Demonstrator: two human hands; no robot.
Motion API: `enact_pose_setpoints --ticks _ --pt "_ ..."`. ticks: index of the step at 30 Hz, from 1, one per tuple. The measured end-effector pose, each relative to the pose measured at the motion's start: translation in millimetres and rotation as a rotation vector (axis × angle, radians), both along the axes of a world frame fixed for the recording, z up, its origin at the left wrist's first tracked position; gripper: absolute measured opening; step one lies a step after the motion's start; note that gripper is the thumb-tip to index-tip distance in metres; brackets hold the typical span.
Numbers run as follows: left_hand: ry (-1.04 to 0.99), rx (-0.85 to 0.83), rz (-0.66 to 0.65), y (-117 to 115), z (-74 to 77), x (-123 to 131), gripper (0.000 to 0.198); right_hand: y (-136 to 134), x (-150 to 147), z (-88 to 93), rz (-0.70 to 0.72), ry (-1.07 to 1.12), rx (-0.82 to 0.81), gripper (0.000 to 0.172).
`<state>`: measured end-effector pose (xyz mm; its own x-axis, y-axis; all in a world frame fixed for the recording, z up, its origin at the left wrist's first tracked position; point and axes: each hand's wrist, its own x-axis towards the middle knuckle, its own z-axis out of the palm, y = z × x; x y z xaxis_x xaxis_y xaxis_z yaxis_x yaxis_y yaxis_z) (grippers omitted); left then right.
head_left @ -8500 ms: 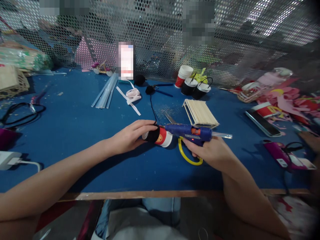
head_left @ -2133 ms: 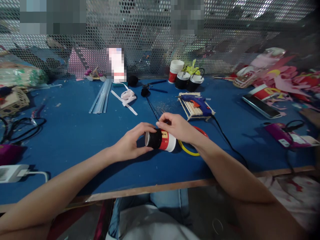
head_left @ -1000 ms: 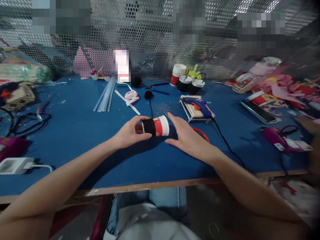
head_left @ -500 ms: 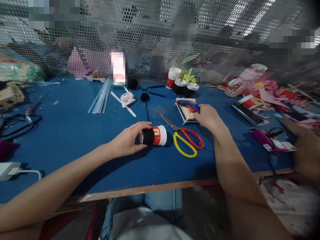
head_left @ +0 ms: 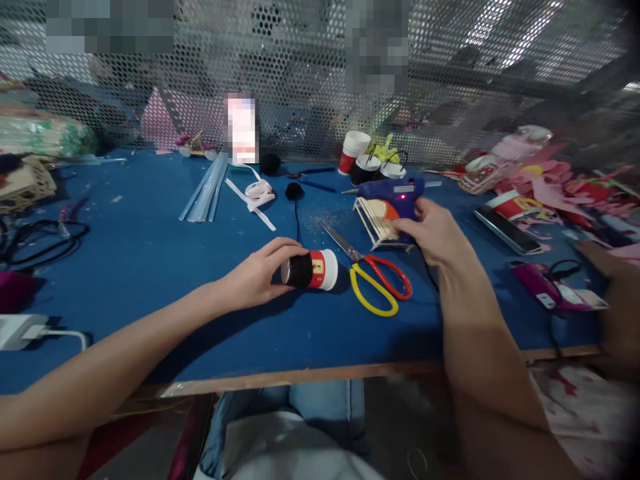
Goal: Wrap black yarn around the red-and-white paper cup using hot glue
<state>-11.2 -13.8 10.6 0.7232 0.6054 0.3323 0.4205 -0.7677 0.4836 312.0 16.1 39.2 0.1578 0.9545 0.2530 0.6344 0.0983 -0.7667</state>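
My left hand [head_left: 267, 272] is closed round the black-wrapped end of a red and white paper cup [head_left: 324, 269], which lies on its side on the blue table. From that cup a black yarn strand leads back to a small black yarn ball [head_left: 295, 191]. My right hand [head_left: 437, 230] grips a blue glue gun [head_left: 390, 191] with an orange trigger and a lit red light. The gun's nozzle points left, above a small rack of wooden sticks [head_left: 373, 230]. Between my hands lie scissors [head_left: 373, 273] with one red and one yellow handle, their blades slightly apart.
Glue sticks [head_left: 204, 190], white ribbon [head_left: 260, 194] and pliers [head_left: 313, 177] lie toward the back. Several cups [head_left: 356, 147] stand by the perforated metal screen [head_left: 300, 80]. At right are a phone [head_left: 507, 228], a purple box [head_left: 537, 285] and another person's arm [head_left: 617, 293].
My right hand has lifted the glue gun off the stick rack, and the gun's red light now shows. The left hand still holds the cup in about the same place.
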Motion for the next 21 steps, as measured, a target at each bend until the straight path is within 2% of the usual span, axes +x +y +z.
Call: enact_pose_setpoints --ticks 2,4,7,10,15,21 --pt "0.005 -0.001 -0.003 2.0 -0.8 -1.2 0.052 -15.2 -15.3 11.1 0.132 0.097 -0.161 0.023" --pt "0.011 -0.023 -0.011 3.9 -1.7 -2.3 0.051 -28.4 -29.4 20.1 0.232 0.173 -0.246 0.027" --pt "-0.001 -0.059 -0.014 5.6 -1.8 -3.2 0.049 -40.0 -45.5 24.5 0.363 0.248 -0.32 0.033" --pt "-0.041 -0.082 -0.028 5.4 -0.1 -3.2 0.05 -43.5 -54.8 20.7 0.449 0.263 -0.322 0.032" --pt "-0.098 -0.161 -0.023 5.0 1.7 -3.3 0.046 -47.4 -56.9 18.4 0.457 0.188 -0.281 0.026" --pt "-0.142 -0.08 -0.016 8.1 -0.9 -4.1 0.041 -55.6 -57.6 29.4 0.409 0.037 -0.285 0.018"
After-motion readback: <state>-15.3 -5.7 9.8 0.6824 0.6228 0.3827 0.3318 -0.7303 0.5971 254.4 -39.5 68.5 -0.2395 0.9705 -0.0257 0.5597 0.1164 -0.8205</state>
